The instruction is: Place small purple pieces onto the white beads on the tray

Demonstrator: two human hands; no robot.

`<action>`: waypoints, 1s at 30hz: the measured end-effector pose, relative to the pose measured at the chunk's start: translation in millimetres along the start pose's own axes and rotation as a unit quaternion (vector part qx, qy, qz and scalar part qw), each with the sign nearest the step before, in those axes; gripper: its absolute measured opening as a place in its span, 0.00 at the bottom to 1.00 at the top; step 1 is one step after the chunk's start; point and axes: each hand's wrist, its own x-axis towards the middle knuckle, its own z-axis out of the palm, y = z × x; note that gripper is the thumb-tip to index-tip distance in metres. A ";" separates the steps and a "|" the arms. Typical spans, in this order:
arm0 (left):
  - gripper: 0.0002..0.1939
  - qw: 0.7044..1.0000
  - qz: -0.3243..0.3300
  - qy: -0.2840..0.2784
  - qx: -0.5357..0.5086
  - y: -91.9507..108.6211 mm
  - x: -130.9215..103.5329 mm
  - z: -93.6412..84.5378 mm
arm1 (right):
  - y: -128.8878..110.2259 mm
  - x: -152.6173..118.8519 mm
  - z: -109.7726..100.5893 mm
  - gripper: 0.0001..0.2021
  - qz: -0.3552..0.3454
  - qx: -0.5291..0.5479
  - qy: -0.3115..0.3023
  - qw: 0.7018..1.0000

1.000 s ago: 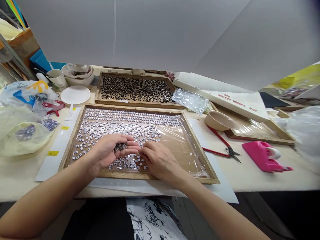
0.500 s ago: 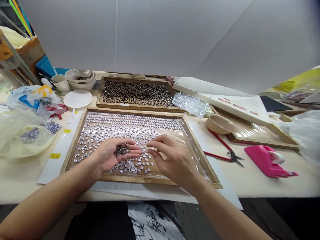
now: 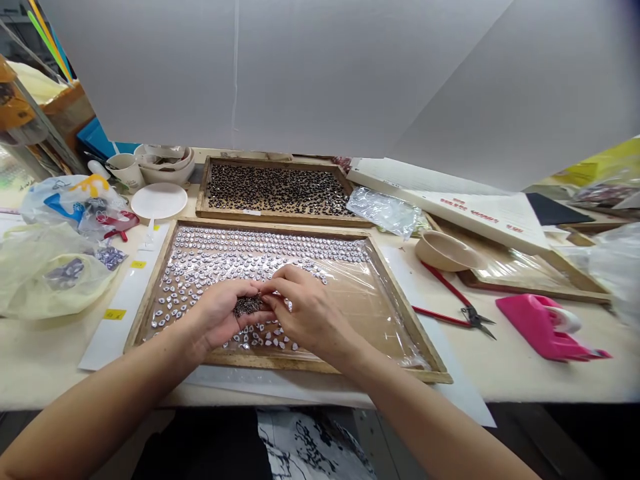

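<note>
My left hand (image 3: 220,312) is cupped palm up over the near tray, with a heap of small dark metal pieces (image 3: 249,306) in its palm; they look like thin pins or posts. My right hand (image 3: 303,308) reaches in from the right, its thumb and forefinger pinched together at the heap beside my left fingers. Whatever sits between those fingertips is too small to make out. Below both hands lies a wooden-framed tray (image 3: 395,293) covered in clear film. Many small pale drop-shaped pieces (image 3: 187,273) rest on it, in tight rows at the back and scattered nearer me.
Behind stands a second tray (image 3: 235,215) of small dark pieces. To the right are a beige bowl (image 3: 443,252), red-handled pliers (image 3: 470,315) and a pink tape dispenser (image 3: 545,327). Plastic bags (image 3: 50,280) and a white round dish (image 3: 159,200) lie left. A white panel (image 3: 310,73) overhangs the back.
My right hand has moved left from above the pale pieces to the heap in my left palm. My left thumb and fingers have curled inward around the heap.
</note>
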 end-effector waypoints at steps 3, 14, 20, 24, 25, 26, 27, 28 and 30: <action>0.11 1.000 -0.001 0.004 -0.001 -0.7 1.3 -0.9 | -1.0 0.9 0.2 0.07 0.014 0.011 -0.003 1.000; 0.09 0.999 -0.020 -0.020 0.021 2.2 -1.1 3.0 | 1.0 3.3 -13.3 0.04 0.063 0.114 -0.007 0.991; 0.05 0.996 -0.048 -0.042 0.057 1.9 -2.4 1.6 | 2.0 3.8 -16.1 0.04 0.073 0.104 -0.017 0.992; 0.08 0.997 -0.049 -0.028 0.058 1.2 -1.7 2.0 | 2.5 3.7 -11.6 0.05 0.072 0.105 -0.006 0.992; 0.08 0.997 -0.046 -0.030 0.057 1.2 -1.4 2.3 | 2.8 3.8 -10.2 0.05 0.073 0.108 -0.001 0.992; 0.09 0.997 -0.044 -0.032 0.055 1.3 -1.1 2.6 | 3.2 3.8 -9.1 0.05 0.074 0.111 0.004 0.991; 0.09 0.997 -0.043 -0.034 0.054 1.4 -0.7 2.7 | 3.3 3.7 -8.7 0.05 0.075 0.113 0.010 0.991; 0.08 0.997 -0.043 -0.036 0.052 1.5 -0.4 2.7 | 3.4 3.4 -9.1 0.05 0.074 0.113 0.017 0.991; 0.08 0.997 -0.042 -0.033 0.050 1.7 0.2 2.1 | 3.6 1.2 -12.5 0.05 0.066 0.111 0.032 0.991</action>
